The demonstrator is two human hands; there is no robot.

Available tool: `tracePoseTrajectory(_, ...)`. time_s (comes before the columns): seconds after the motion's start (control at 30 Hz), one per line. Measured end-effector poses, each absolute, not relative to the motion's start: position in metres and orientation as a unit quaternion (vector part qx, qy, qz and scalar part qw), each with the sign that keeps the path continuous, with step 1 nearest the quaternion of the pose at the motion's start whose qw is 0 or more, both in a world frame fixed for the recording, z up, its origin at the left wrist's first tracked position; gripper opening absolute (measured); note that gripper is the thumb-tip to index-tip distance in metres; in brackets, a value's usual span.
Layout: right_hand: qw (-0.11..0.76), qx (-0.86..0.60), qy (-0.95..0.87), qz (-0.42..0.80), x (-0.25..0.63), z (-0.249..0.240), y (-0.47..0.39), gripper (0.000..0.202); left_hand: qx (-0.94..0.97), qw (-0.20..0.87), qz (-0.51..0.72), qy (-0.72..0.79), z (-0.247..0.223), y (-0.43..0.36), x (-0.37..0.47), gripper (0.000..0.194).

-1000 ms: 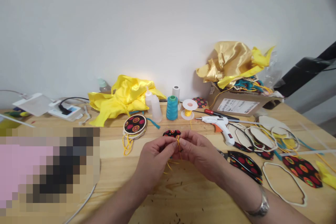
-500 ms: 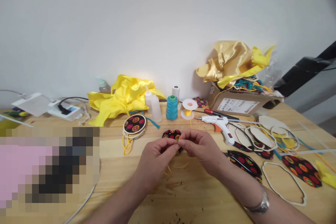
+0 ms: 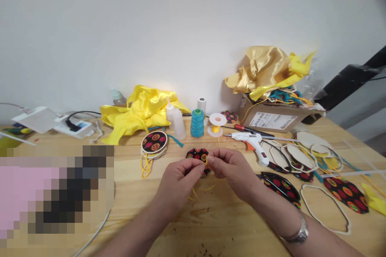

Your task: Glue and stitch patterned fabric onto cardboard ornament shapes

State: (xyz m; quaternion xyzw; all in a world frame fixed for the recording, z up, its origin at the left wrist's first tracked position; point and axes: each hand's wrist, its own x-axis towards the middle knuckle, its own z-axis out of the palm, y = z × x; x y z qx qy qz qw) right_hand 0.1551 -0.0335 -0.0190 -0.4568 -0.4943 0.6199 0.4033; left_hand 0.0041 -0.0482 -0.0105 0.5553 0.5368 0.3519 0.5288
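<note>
Thumb and forefinger of my left hand (image 3: 182,180) pinch yellow cord (image 3: 193,193) whose ends hang down below. Close on the right, my right hand (image 3: 227,168) has its fingertips pressed together on the same cord, nearly touching the left fingertips. Behind the fingertips lies a dark patterned fabric piece (image 3: 194,153) with red and orange circles, partly covered by both hands. A silver bracelet (image 3: 297,235) is on the right wrist.
Behind the hands stand a teal thread cone (image 3: 197,123), a yellow cord spool (image 3: 217,120) and white bottles (image 3: 179,124). A glue gun (image 3: 253,140), frames (image 3: 325,209) and a cardboard box (image 3: 268,118) are right; round patterned pieces (image 3: 154,142) and yellow cloth (image 3: 141,108) left.
The right fingertips have shifted slightly right, away from the left ones, and a small yellow loop now shows between them. The left hand has hardly moved.
</note>
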Motion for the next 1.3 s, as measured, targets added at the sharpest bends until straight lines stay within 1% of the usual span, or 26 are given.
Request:
tracePoseTrajectory(0.1, 0.394, -0.446, -0.477, 0.647, 0.1549, -0.0179, -0.0333, 0.022, 0.542, 0.541, 0.364, 0.53, -0.0108, -0.0486, 0.0034, 0.022)
tracePoseTrajectory(0.2, 0.392, -0.45, -0.473, 0.648, 0.1545, -0.0178, -0.0332, 0.021, 0.533, 0.544, 0.367, 0.534, -0.0115, -0.0482, 0.003, 0.022)
tracePoseTrajectory(0.53, 0.4, -0.465, -0.505, 0.607, 0.1568, -0.021, -0.0322, 0.011, 0.544, 0.545, 0.353, 0.532, -0.0125, -0.0488, 0.0024, 0.023)
tracePoseTrajectory(0.93, 0.4, -0.48, -0.535, 0.569, 0.1565, -0.0211, -0.0304, 0.01, 0.57, 0.502, 0.36, 0.542, -0.0124, -0.0494, 0.0032, 0.022)
tracePoseTrajectory(1.3, 0.393, -0.486, -0.553, 0.551, 0.1564, -0.0218, -0.03, 0.009, 0.575, 0.496, 0.362, 0.54, -0.013, -0.0472, 0.0039, 0.022)
